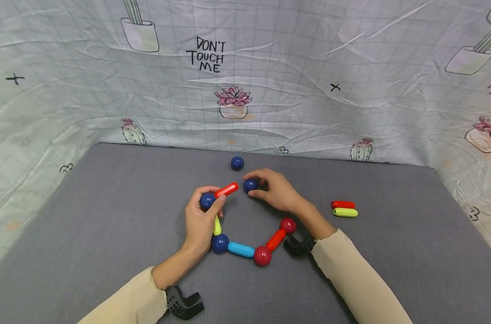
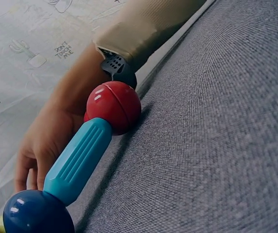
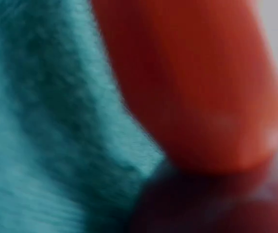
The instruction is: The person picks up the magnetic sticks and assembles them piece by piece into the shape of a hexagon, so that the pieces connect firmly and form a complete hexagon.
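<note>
My left hand (image 1: 198,222) grips a blue ball (image 1: 207,200), its thumb against the red rod (image 1: 227,189) that sticks out of it to the right. From that ball a yellow rod (image 1: 217,226) runs to another blue ball (image 1: 220,243). The chain carries on through a light-blue rod (image 2: 79,160), a red ball (image 2: 113,108) and a second red rod (image 1: 276,240) to a smaller-looking red ball (image 1: 287,225). Between thumb and fingers, my right hand (image 1: 279,191) pinches a separate blue ball (image 1: 250,185), close to the red rod's free end.
One loose blue ball (image 1: 237,163) lies behind the hands. A red rod (image 1: 343,204) and a yellow rod (image 1: 345,212) lie side by side at the right. The grey table (image 1: 120,216) ends at a printed cloth (image 1: 294,121). In the right wrist view, a blurred rod fills much of the frame.
</note>
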A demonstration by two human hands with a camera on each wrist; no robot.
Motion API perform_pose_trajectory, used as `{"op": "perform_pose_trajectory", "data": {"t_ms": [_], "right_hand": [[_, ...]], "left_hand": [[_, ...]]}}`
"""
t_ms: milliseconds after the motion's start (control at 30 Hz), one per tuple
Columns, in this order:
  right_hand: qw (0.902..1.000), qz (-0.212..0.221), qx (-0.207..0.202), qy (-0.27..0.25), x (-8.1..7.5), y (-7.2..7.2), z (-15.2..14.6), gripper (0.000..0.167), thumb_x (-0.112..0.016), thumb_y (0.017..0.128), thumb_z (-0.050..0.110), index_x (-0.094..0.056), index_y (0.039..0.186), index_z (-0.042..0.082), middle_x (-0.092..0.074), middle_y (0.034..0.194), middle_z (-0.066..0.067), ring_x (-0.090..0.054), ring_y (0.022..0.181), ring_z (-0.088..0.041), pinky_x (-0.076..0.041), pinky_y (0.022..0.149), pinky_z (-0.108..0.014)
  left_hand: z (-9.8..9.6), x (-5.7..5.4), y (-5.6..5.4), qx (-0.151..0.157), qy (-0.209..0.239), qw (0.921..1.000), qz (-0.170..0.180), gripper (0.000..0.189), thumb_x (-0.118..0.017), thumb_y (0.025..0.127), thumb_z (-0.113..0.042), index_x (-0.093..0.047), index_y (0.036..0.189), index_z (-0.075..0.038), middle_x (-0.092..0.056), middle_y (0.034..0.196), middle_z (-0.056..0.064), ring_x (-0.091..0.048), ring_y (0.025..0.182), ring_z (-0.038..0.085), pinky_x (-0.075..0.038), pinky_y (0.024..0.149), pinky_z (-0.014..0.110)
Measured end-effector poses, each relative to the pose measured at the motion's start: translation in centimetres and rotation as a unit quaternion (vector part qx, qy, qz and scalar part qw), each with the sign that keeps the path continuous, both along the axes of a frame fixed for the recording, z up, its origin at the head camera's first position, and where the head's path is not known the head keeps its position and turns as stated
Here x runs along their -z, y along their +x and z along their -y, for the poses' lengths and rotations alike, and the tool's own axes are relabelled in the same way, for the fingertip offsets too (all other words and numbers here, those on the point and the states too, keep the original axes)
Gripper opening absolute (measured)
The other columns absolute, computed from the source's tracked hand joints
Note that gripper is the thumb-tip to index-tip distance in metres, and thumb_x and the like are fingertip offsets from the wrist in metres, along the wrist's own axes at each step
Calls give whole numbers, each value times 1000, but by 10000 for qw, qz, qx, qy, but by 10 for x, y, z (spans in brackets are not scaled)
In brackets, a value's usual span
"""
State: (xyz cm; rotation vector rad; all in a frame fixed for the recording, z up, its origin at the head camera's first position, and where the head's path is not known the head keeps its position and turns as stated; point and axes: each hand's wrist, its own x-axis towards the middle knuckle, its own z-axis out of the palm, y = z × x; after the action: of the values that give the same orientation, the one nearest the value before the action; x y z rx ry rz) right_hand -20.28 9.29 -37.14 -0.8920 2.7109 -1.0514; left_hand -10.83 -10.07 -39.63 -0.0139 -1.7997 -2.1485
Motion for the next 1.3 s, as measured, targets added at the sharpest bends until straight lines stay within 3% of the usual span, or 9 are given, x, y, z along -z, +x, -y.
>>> {"op": "perform_pose_trajectory", "data": {"t_ms": [267,567,833,1300], "right_hand": [[9983,219,235,-496,5,2,-4,35,-73,86,15,-65,120,15,-62,105,-1,-54,89,-18,-46,73,-33],[9887,867,139,-1217,-12,5,-16,39,-72,86,12,-62,124,13,-60,117,-3,-63,96,-20,-54,77,-35],[9871,468,-220,-1517,-23,11,-18,39,-75,83,9,-63,119,16,-57,114,1,-62,95,-17,-53,78,-32],[9912,-112,-616,-1170,-32,19,-9,40,-77,82,10,-64,119,14,-61,115,-1,-62,95,-21,-53,78,-32]], "left_hand": [[1,0,0,104,-134,9999,12,22,-68,89,-7,-60,109,-2,-55,81,16,-51,55,18,-46,51,24],[2,0,1,108,-109,9999,-47,21,-68,89,-5,-61,108,-1,-54,74,16,-51,54,20,-45,50,24],[1,1,1,242,-132,9996,-99,21,-68,89,-7,-60,108,-1,-53,77,21,-51,55,20,-45,51,24],[1,1,0,394,-130,9990,-135,21,-67,89,-5,-59,108,-1,-54,79,19,-51,56,20,-46,52,25]]}}
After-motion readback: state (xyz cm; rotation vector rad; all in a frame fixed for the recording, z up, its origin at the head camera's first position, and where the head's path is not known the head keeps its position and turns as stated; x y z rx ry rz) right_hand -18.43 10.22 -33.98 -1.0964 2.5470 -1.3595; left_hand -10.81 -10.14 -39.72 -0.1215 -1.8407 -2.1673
